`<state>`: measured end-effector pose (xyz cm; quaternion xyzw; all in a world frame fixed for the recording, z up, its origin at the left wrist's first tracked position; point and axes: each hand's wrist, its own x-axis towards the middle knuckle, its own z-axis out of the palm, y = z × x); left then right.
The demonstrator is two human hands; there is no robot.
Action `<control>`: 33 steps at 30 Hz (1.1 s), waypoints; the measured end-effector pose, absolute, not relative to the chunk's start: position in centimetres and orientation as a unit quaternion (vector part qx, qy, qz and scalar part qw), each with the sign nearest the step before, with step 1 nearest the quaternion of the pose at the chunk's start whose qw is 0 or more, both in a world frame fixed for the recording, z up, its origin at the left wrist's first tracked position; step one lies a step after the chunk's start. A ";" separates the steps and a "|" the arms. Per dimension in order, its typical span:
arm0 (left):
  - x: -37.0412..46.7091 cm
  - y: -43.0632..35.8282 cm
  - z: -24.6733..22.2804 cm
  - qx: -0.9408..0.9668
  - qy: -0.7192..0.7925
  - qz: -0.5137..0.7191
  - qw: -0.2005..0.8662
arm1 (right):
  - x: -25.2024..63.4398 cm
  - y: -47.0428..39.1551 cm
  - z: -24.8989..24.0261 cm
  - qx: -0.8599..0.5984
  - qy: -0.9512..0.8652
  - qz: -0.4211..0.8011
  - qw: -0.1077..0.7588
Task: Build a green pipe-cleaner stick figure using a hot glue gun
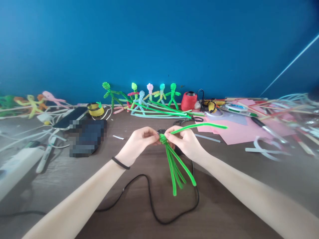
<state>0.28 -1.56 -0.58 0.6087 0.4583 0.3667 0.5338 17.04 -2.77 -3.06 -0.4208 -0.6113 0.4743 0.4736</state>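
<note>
A bundle of bright green pipe cleaners (171,162) hangs between my hands, twisted into a knot at its top, with several loose ends pointing down. My left hand (142,142) pinches the knot from the left side. On the right, my right hand (183,141) has its thumb and fingers closed on the knot and on one long green strand, which sticks out to the right above the hand. A small dark object, partly hidden, lies behind the fingers.
A black cable (149,199) curves across the table (119,222) below my hands. Pipe-cleaner figures (173,94) and loose green stems (159,111) line the blue wall. Phones (71,118) lie left; pink paper (234,132), a marker (267,129) and sticks lie right.
</note>
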 end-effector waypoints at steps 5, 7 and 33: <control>0.2 -1.5 -1.0 0.560 0.440 0.371 0.596 | 17.1 -2.5 -3.2 -0.411 -0.594 0.490 0.488; 0.1 -1.5 -1.1 0.556 0.439 0.369 0.601 | 17.1 -2.5 -3.3 -0.409 -0.596 0.491 0.486; -0.4 -0.7 -2.5 0.473 0.360 0.349 0.724 | 17.8 -2.3 -2.7 -0.417 -0.660 0.461 0.421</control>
